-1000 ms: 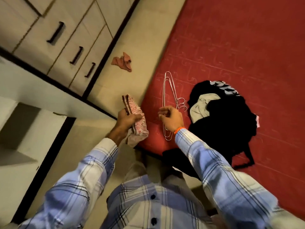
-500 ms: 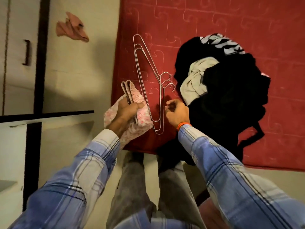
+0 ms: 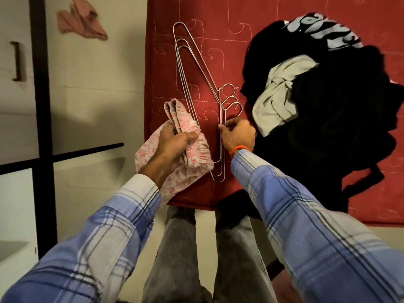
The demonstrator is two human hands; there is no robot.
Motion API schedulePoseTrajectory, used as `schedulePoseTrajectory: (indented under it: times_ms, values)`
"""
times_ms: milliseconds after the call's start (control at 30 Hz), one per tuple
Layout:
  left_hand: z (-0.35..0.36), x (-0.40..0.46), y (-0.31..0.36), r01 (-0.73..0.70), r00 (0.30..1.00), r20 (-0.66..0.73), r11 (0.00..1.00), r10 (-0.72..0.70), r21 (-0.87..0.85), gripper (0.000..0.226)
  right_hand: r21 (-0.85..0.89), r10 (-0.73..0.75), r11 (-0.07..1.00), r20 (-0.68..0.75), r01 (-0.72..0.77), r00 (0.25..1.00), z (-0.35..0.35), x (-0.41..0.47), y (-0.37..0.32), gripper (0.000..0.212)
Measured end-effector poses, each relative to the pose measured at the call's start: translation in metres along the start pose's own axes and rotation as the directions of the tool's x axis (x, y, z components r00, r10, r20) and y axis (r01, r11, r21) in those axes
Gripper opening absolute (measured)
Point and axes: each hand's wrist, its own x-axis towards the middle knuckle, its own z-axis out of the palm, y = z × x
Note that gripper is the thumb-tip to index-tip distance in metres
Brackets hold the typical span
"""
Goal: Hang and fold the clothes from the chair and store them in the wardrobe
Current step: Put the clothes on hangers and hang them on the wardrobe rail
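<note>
The left hand (image 3: 175,142) grips a bunched pink flowered cloth (image 3: 188,154) and holds it low over the near edge of the red mattress (image 3: 218,22); I think it is kept gathered in one fist so that the other hand is free to work. The right hand (image 3: 238,134) reaches to the stack of wire hangers (image 3: 197,68), which lies flat on the mattress, and its fingers curl around the wires just below the hooks; it seems to pinch one hanger there, probably to separate it from the others, because the neck is the easiest place to lift one alone.

The hangers lie nested, so they may come up together or catch on each other; this is the main difficulty, in my judgement. Just to the right of them is a pile of dark clothes (image 3: 341,127) with a pale garment (image 3: 279,92) in it, close to the hooks but apart from them; these are not yet folded. A small pink rag (image 3: 80,25) lies on the floor near the wardrobe (image 3: 13,62), whose door stands open at the left; nothing blocks the way to it.
</note>
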Motion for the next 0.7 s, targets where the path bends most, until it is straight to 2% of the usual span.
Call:
schedulePoseTrajectory:
  times_ms: [233, 333, 433, 500, 600, 700]
  values:
    - [0.001, -0.006, 0.005, 0.016, 1.000, 0.018, 0.999, -0.016, -0.029, 0.030, 0.251, 0.023, 0.968, -0.079, -0.003, 0.997, -0.005, -0.017, 0.016, 0.004]
    - [0.001, -0.005, 0.004, 0.018, 1.000, 0.014, 0.999, -0.018, -0.026, 0.029, 0.414, 0.049, 0.909, 0.008, -0.048, 0.999, -0.003, -0.022, 0.025, 0.006]
    - [0.002, -0.003, 0.002, 0.018, 1.000, 0.002, 1.000, -0.018, -0.023, 0.036, 0.585, -0.034, 0.809, 0.136, -0.052, 0.990, -0.005, -0.025, 0.025, 0.014]
    - [0.003, -0.003, 0.000, 0.016, 1.000, -0.002, 1.000, -0.016, -0.026, 0.042, 0.630, -0.097, 0.776, 0.146, -0.017, 0.984, -0.007, -0.027, 0.021, 0.021]
    - [0.002, -0.001, -0.002, 0.013, 1.000, -0.005, 1.000, -0.013, -0.028, 0.045, 0.638, -0.191, 0.768, 0.135, 0.063, 0.972, -0.006, -0.026, 0.018, 0.018]
    - [0.002, -0.001, -0.003, 0.008, 1.000, -0.004, 1.000, -0.008, -0.022, 0.042, 0.694, -0.224, 0.719, 0.187, 0.033, 0.956, -0.008, -0.024, 0.013, 0.025]
